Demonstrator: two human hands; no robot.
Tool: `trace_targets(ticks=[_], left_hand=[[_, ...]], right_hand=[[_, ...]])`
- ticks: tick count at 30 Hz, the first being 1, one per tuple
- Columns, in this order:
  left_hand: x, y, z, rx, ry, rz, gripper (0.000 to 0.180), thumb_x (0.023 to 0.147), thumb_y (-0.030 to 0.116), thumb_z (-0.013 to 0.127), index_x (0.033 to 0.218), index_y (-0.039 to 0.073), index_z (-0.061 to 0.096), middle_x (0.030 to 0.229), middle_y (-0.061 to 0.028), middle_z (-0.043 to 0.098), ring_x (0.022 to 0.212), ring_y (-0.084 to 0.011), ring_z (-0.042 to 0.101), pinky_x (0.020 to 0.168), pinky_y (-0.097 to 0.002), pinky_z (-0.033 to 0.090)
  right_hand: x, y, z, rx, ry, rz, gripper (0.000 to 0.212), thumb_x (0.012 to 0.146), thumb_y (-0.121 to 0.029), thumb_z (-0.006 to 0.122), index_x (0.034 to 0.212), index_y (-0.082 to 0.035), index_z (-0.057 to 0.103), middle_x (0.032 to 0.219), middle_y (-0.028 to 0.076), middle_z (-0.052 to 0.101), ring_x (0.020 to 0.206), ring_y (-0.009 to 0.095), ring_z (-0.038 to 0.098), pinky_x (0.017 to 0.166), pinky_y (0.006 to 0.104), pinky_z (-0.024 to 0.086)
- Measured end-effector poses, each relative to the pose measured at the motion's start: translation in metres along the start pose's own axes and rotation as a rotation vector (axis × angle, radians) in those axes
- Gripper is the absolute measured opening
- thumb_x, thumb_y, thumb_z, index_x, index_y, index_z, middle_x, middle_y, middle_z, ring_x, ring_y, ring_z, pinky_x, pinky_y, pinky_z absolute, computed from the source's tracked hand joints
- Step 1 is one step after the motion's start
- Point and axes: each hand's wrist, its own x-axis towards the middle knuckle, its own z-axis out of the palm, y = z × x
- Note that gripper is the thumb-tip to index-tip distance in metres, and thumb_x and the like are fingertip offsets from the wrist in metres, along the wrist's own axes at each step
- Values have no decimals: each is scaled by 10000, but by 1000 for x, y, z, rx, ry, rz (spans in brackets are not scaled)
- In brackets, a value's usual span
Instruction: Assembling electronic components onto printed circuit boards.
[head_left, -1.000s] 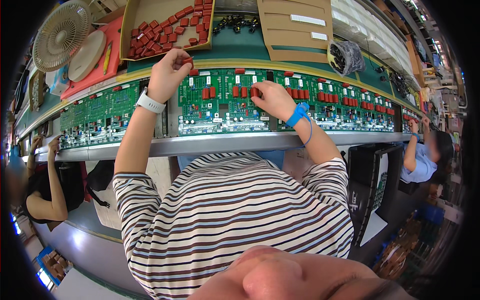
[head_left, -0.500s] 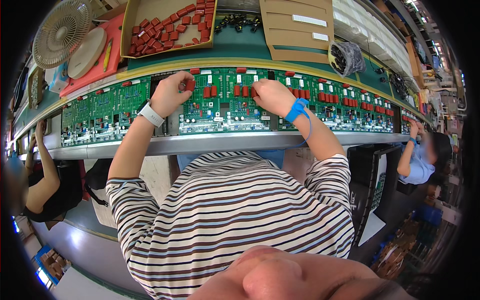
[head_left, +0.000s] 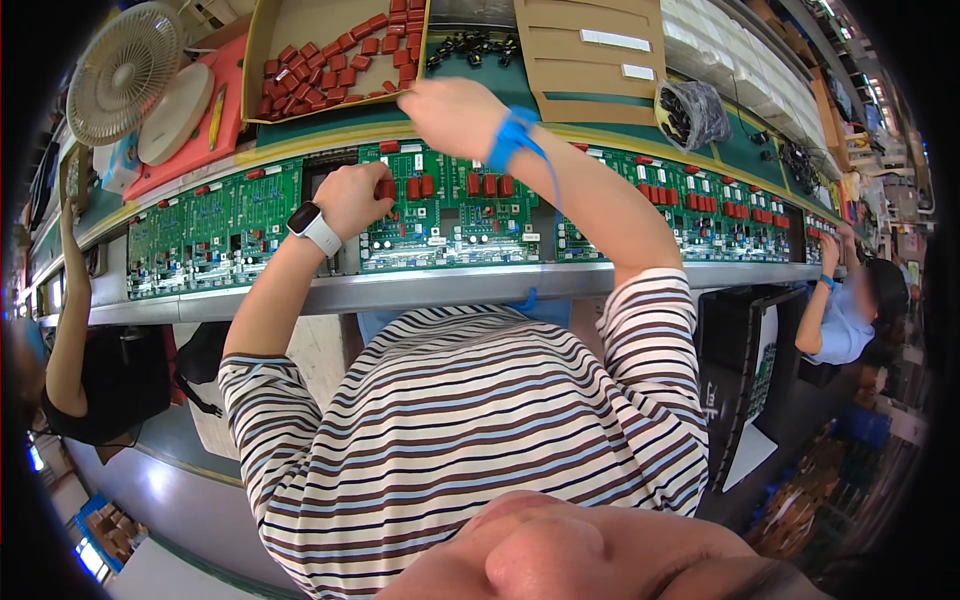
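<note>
My left hand (head_left: 350,205), with a white-strapped watch on its wrist, has its fingertips closed on a red box-shaped capacitor (head_left: 385,188) at the left edge of a green circuit board (head_left: 400,250). More red capacitors (head_left: 421,187) stand upright on that board beside it. My right hand (head_left: 455,115), wearing a blue wrist strap (head_left: 515,138), is over the far edge of the boards. Its fingertips are at the near right corner of a cardboard box (head_left: 340,112) holding many loose red capacitors (head_left: 300,85). Blur and the hand itself hide those fingers.
Other green boards (head_left: 225,225) line the metal-edged rail (head_left: 430,283) on both sides. Beyond it are a fan (head_left: 125,75), small black parts (head_left: 475,48), a cardboard sheet (head_left: 590,60) and a plastic bag (head_left: 692,115). Co-workers sit at left (head_left: 100,380) and right (head_left: 840,310).
My right hand has left the row of capacitors and swung up and left to the box corner. My left hand has lowered slightly and moved right, with its capacitor now against the board.
</note>
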Motion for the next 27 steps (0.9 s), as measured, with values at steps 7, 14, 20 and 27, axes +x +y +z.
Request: trace_targets(ticks=[7, 14, 20, 27], left_hand=[[2, -5, 2, 14, 69, 50, 215, 673, 140, 664, 850, 26, 623, 723, -120, 630, 677, -264, 623, 638, -347, 491], [9, 1, 5, 189, 34, 100, 186, 661, 148, 639, 797, 24, 611, 721, -145, 616, 701, -316, 608, 650, -389, 488], [17, 13, 6, 291, -83, 120, 159, 680, 159, 642, 751, 21, 609, 742, -186, 627, 717, -339, 622, 668, -409, 507], [31, 17, -36, 221, -2, 98, 266, 711, 275, 640, 848, 47, 628, 757, -150, 635, 739, -315, 621, 669, -405, 491]], right_hand=[[91, 28, 47, 46, 100, 106, 171, 742, -103, 527, 849, -20, 632, 876, 160, 640, 853, 311, 617, 706, 401, 510], [130, 28, 64, 13, -273, 204, 294, 760, -285, 579, 863, -22, 661, 907, 170, 642, 841, 336, 611, 743, 418, 495], [130, 26, 59, 112, -290, 212, 288, 760, -249, 523, 777, 2, 663, 855, 189, 637, 801, 351, 607, 704, 426, 490], [126, 27, 58, 61, -243, 215, 241, 753, -147, 525, 898, -9, 658, 968, 188, 630, 883, 351, 612, 746, 410, 494]])
